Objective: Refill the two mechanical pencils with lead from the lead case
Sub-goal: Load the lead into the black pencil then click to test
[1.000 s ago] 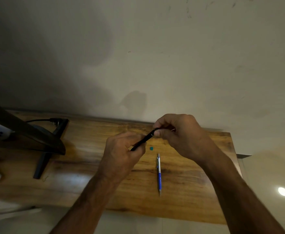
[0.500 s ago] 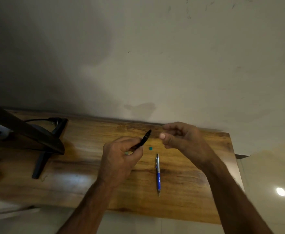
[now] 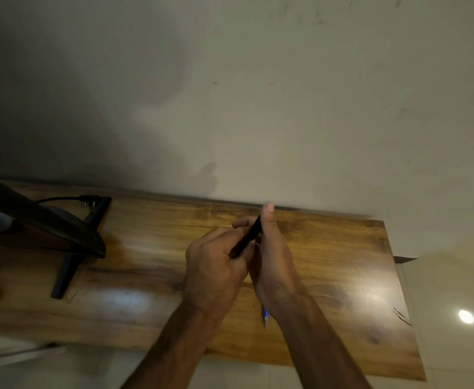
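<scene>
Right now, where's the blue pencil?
Head view, low centre: the blue pencil lies on the wooden table near its front edge, mostly hidden under the right hand's wrist, nearer the person than the black pencil the left hand grips.

Open desk (image 3: 342, 262) wood spans the frame's right and lower left. The monitor stand (image 3: 67, 273) and plug (image 3: 88, 199) block the left; the blue pencil (image 3: 264, 315) lies at lower centre.

Desk workspace in a home or small office. A varnished wooden desk (image 3: 328, 262) stands against a plain, scuffed wall (image 3: 258, 108). A black stand (image 3: 70, 265) with a power cable (image 3: 61, 198) occupies its left end, and the glossy floor (image 3: 440, 290) reflects a round lamp.
</scene>
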